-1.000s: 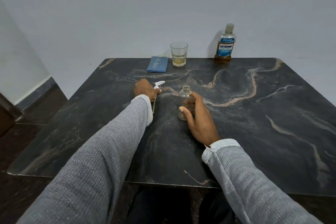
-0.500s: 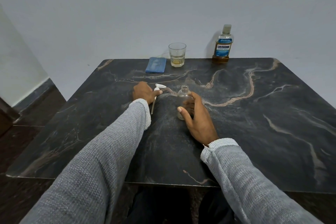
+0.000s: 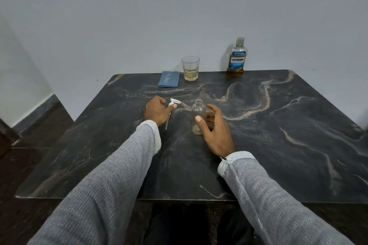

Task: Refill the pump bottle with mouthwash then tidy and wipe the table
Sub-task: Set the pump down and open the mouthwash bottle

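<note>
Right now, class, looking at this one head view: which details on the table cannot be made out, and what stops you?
- Small clear bottle: its right side is hidden behind the right hand.
- Pump head: partly covered by the left hand.
- Mouthwash bottle: small label print too tiny to read.
- Blue cloth: fold layers unclear at this distance.
</note>
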`<state>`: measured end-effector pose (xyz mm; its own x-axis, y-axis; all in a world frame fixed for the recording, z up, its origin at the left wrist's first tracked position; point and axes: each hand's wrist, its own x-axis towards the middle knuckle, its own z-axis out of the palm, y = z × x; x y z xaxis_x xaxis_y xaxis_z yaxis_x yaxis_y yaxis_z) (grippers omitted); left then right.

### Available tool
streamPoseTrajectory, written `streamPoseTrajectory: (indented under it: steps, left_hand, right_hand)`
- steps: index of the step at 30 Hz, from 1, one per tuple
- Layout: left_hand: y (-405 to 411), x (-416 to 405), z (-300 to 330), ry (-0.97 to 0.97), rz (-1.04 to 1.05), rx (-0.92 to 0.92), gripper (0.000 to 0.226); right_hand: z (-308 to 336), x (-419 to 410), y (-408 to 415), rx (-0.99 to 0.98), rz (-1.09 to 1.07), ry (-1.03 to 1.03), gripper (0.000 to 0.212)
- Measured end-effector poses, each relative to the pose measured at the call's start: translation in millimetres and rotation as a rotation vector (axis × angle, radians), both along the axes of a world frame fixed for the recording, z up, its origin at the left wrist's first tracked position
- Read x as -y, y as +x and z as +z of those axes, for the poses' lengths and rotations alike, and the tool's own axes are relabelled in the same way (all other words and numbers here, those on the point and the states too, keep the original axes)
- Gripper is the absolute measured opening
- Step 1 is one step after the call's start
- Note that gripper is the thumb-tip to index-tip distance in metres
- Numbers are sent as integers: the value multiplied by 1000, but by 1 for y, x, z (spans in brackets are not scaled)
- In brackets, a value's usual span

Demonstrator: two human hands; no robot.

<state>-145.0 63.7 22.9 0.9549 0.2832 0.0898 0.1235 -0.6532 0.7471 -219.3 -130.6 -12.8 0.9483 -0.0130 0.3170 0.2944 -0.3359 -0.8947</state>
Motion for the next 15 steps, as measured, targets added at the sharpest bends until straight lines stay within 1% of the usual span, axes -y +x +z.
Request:
streamPoseTrajectory:
  steps: [4, 6, 8, 11, 15]
  left_hand:
    - [-3, 3, 13, -15, -101, 109, 40]
    - [0, 7, 23, -25, -159, 153, 38]
    - [6, 11, 32, -36, -204, 188, 35]
    - [17, 21, 43, -54, -242, 214, 37]
    - [42, 38, 52, -49, -289, 226, 43]
  right_hand:
    - [4, 5, 1, 6, -84, 174, 66]
    - [7, 9, 6, -36, -121, 264, 61]
    - [12, 15, 15, -68, -166, 295, 51]
    - [28, 32, 37, -57, -221, 229, 41]
    - [54, 63, 79, -63, -268, 48, 46]
